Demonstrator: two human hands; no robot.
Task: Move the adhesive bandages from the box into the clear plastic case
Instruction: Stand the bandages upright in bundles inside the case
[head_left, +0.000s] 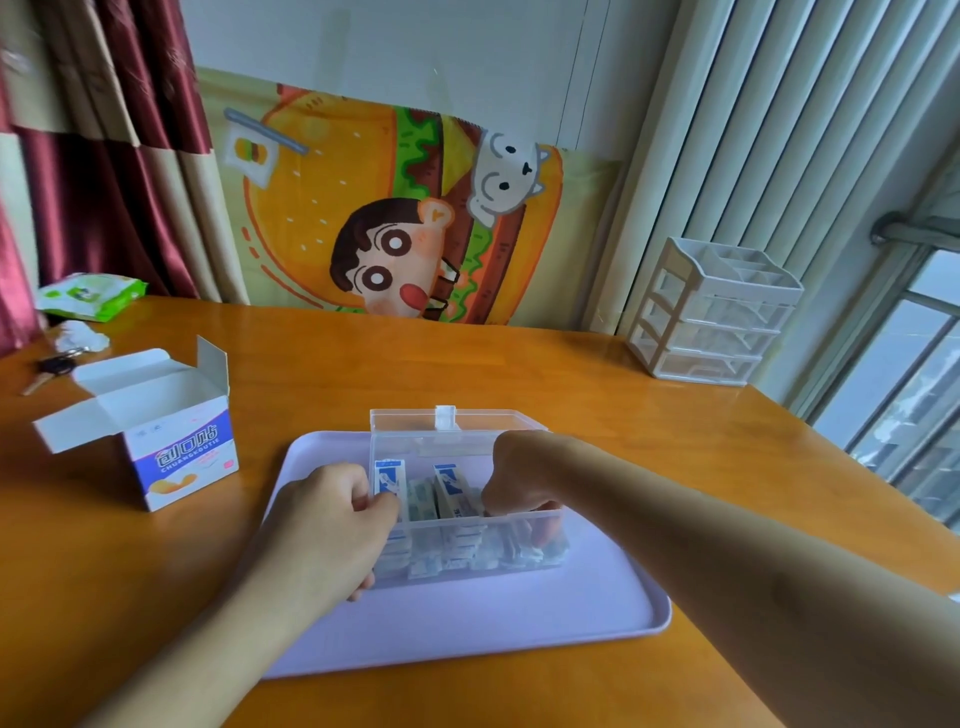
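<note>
A clear plastic case (457, 444) stands open on a lilac tray (467, 618), its lid raised at the back. Several white-and-blue adhesive bandages (451, 486) stand upright inside it. My left hand (322, 525) grips the case's left end, thumb on a bandage at the rim. My right hand (519, 478) reaches down into the right side of the case, fingers curled among the bandages there. The bandage box (171, 441), white and purple, sits open on the table to the left, apart from both hands; its inside is not visible.
The wooden table (571, 374) holds a white drawer organiser (717, 317) at the back right. A green wipes pack (93, 296), crumpled tissue and keys (52, 371) lie at the back left. A cartoon cloth hangs behind; a window is at the right.
</note>
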